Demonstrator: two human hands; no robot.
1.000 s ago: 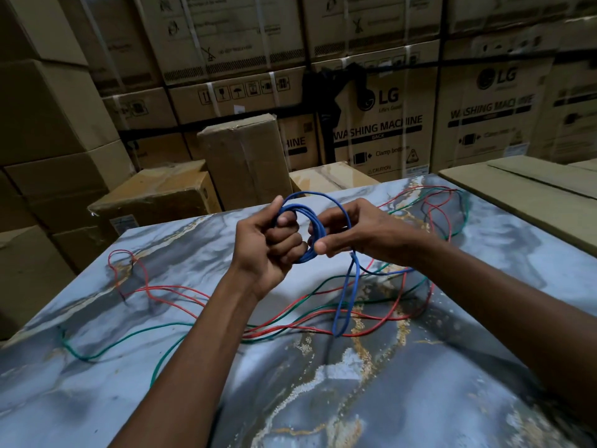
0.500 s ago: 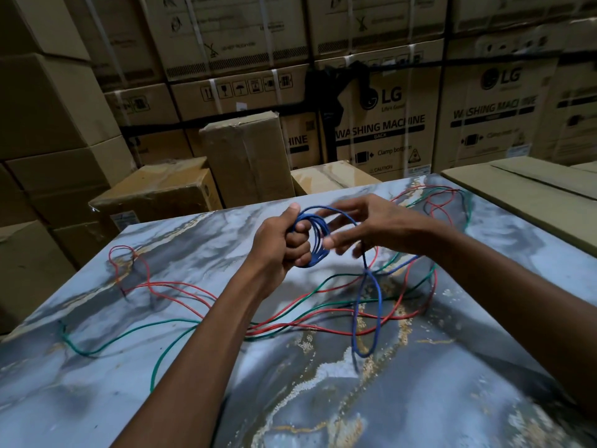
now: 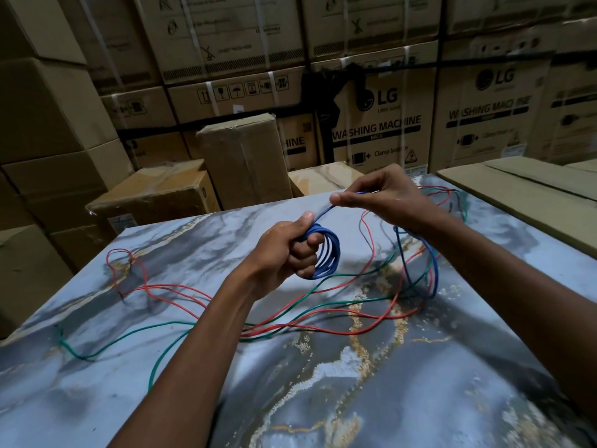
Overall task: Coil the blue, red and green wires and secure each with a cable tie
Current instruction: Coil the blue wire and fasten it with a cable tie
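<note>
My left hand [image 3: 287, 247] grips a small coil of blue wire [image 3: 329, 253] above the marble-patterned table [image 3: 323, 399]. A taut strand runs from the coil up to my right hand [image 3: 381, 195], which pinches it farther back and to the right. The rest of the blue wire hangs from that hand in a long loop [image 3: 433, 276] down to the table. The red wire [image 3: 323, 329] and the green wire [image 3: 106, 349] lie loose and tangled across the tabletop. No cable tie is visible.
Stacked cardboard boxes [image 3: 378, 124] wall in the far side, with smaller boxes [image 3: 242, 163] just behind the table's back edge. A flat cardboard sheet [image 3: 523, 192] lies at the right.
My right hand has pulled away from the coil, up and to the right, drawing a strand of blue wire taut. The hanging blue loop swung right with it.
</note>
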